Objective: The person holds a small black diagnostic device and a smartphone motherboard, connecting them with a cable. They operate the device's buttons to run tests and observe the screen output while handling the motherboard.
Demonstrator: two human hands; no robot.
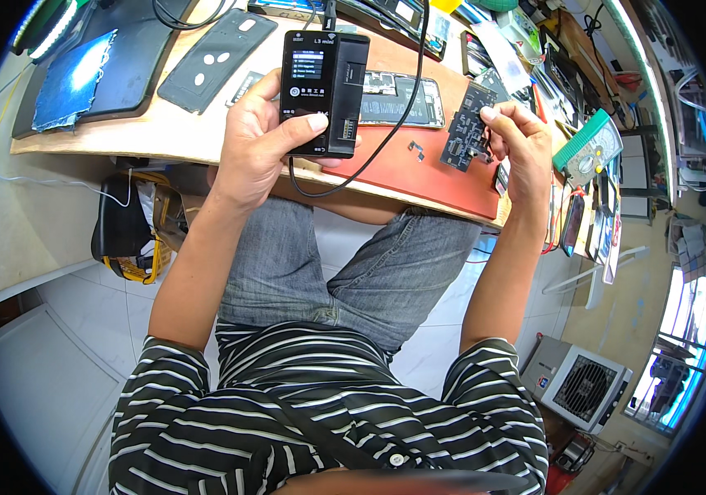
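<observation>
My left hand (pixel 258 144) is wrapped round a black handheld phone-repair tester (pixel 343 91) with a lit screen and a connector slot on its right side. A black cable runs from the tester's lower end and loops up to the right. In my right hand (pixel 519 144) a dark circuit board (pixel 464 140) is pinched between thumb and fingers, held over the red mat (pixel 377 169). Behind the tester lies an opened smartphone (pixel 406 99) with its battery exposed, partly covered by the tester. A small flex cable piece (pixel 416 150) rests on the mat between my hands.
A grey phone back panel (pixel 217 62) and a dark laptop-like slab (pixel 134 74) with a blue cloth (pixel 76 82) lie at the left. Disassembled phones crowd the back. A green analog multimeter (pixel 590 148) stands at the right. Below left is a yellow-black basket (pixel 134 231).
</observation>
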